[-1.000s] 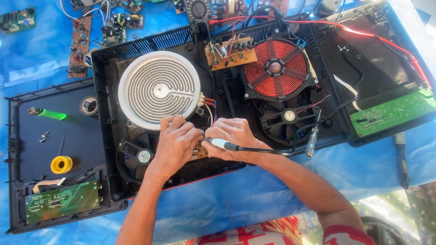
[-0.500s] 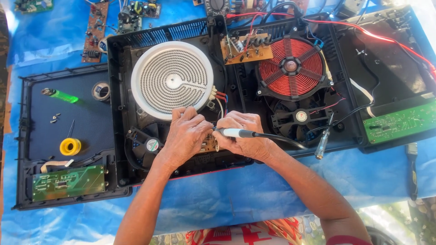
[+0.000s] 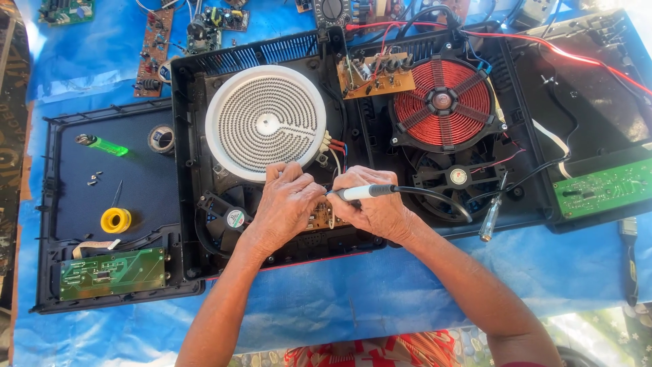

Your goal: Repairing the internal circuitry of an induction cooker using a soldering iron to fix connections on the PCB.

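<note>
Left hand: the left hand lies palm down in the open black cooker housing, fingers curled and pressed onto a small brown circuit board; whether its grip pinches anything there, I cannot tell.
Right hand: the right hand has its grip closed around a soldering iron, pale handle, tip pointing left towards the left hand.
Circuit board: between the two hands, mostly hidden under them, just below the white radiant heating plate.
Cable: the iron's black cord curves right across the black fan.
Right half: red copper induction coil, with a brown component board beside it.
Left panel: green lighter, yellow solder spool, green circuit board.
Worktop: covered by a blue sheet; a screwdriver lies at the housing's edge.
</note>
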